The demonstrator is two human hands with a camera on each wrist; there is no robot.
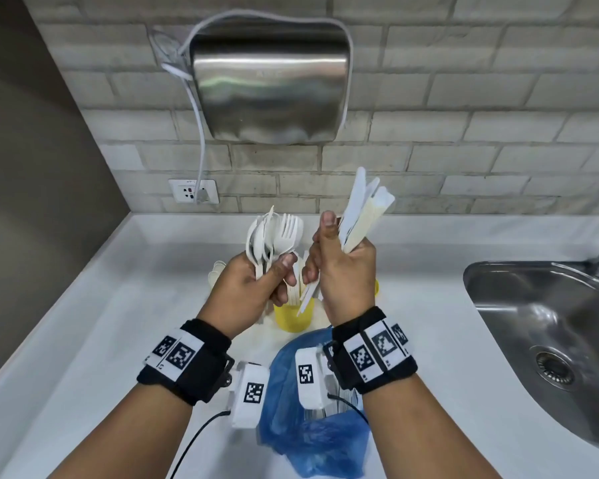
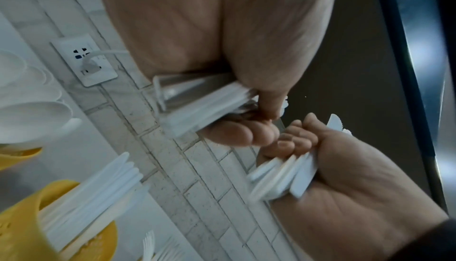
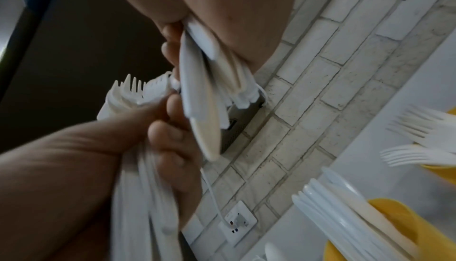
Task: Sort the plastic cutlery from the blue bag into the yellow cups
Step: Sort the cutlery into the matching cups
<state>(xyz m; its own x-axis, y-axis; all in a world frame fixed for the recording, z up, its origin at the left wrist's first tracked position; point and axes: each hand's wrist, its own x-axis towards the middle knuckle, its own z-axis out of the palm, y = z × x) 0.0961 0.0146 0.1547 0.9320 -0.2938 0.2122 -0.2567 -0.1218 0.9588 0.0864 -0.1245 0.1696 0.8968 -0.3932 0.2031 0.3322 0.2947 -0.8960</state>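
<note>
My left hand (image 1: 256, 281) grips a bundle of white plastic forks and spoons (image 1: 275, 236), heads up. Close beside it, my right hand (image 1: 339, 264) grips a bundle of white knives (image 1: 362, 209) that fans up to the right. Both hands hover above a yellow cup (image 1: 293, 318) with knives standing in it. A second yellow cup (image 1: 377, 286) peeks out behind my right hand. The crumpled blue bag (image 1: 312, 430) lies below my wrists. In the right wrist view, forks (image 3: 424, 144) stand in one yellow cup and knives (image 3: 345, 212) in another. Spoons (image 2: 32, 120) show in the left wrist view.
A steel sink (image 1: 547, 340) is set into the white counter (image 1: 83, 340) at the right. A metal hand dryer (image 1: 274, 88) hangs on the brick wall, and its cable runs to a socket (image 1: 193, 191). A dark wall bounds the left side.
</note>
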